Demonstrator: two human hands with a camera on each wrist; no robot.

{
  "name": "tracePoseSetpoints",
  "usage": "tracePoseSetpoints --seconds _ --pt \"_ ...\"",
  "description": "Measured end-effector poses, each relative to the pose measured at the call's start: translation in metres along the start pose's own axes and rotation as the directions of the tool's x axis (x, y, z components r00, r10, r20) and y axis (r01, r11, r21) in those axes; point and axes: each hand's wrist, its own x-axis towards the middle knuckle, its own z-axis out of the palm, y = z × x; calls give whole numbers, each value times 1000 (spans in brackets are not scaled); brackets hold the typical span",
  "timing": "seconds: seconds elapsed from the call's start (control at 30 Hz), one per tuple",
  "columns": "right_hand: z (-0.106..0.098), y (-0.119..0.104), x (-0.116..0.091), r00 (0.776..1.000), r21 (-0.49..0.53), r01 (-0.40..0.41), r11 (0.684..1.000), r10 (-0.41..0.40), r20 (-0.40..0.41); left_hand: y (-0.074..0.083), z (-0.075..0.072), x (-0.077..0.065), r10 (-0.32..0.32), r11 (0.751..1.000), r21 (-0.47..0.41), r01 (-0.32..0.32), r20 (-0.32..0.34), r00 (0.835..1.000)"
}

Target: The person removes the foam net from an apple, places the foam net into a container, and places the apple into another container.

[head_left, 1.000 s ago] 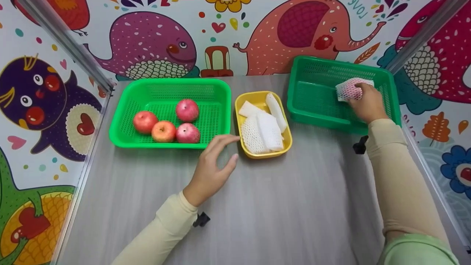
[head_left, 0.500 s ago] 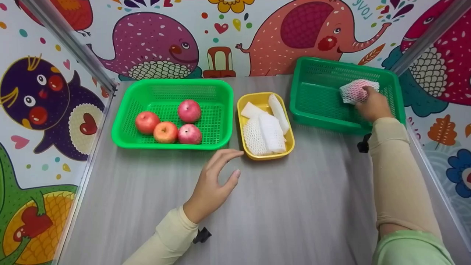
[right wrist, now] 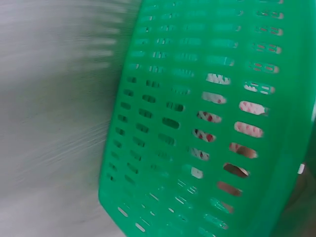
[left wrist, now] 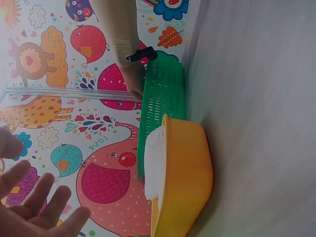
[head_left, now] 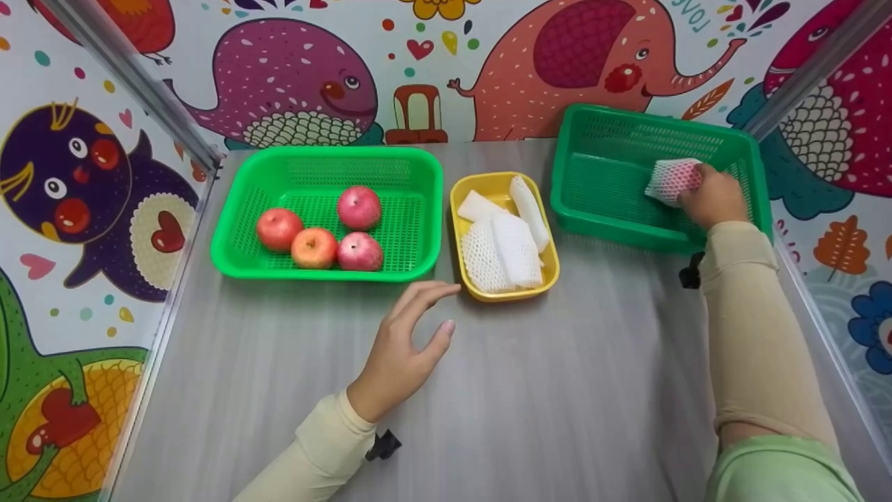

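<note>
My right hand (head_left: 716, 197) reaches into the dark green basket (head_left: 613, 233) and holds a red apple wrapped in a white foam net (head_left: 673, 183) by its right side. In the right wrist view, the basket wall (right wrist: 163, 138) covers most of the apple, and bits of net show through the slots. My left hand (head_left: 401, 355) hovers over the table with fingers relaxed and thumb apart, holding nothing. Its fingertips are right by the front left corner of a yellow tub (head_left: 512, 296), which contains white foam nets (head_left: 516, 247). The left wrist view shows its spread fingers (left wrist: 54, 205).
A bright green basket (head_left: 327, 274) at the left holds several bare red apples (head_left: 359, 209). Both baskets and the tub stand along the back of the grey table (head_left: 543, 404). Printed cartoon panels (head_left: 300, 77) and metal posts (head_left: 125, 77) enclose the table's back and sides.
The netted apple has turned and sits slightly lower in the dark green basket, with my right hand still on it. My left hand has drawn back a little toward me, then stayed still.
</note>
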Motion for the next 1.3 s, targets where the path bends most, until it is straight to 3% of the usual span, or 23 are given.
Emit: tracePoseSetpoints --seconds 0.23,0.43,0.6,0.73,0.93,1.13,1.3 --pt "-4 -5 -4 995 11 -41 999 42 -94 -1 -1 -1 -17 1000 -7 17 -6 1000" --pt "2 -6 -7 998 43 15 999 -13 -62 -4 0 0 -37 999 -10 37 3 999" --pt "4 -4 -6 999 59 -43 997 44 -24 -5 -1 7 -13 1000 1 13 15 1000" --pt "5 -2 -6 997 43 -74 996 73 3 1 -6 26 69 997 33 -70 22 997" --pt "11 -3 -5 996 79 -79 994 76 40 12 -9 70 219 971 89 -221 35 975" --pt "11 -5 -8 999 126 -44 991 43 4 14 2 103 247 962 108 -252 61 967" --pt "3 -14 -16 999 190 37 981 -32 -33 10 10 122 234 964 111 -242 74 969"
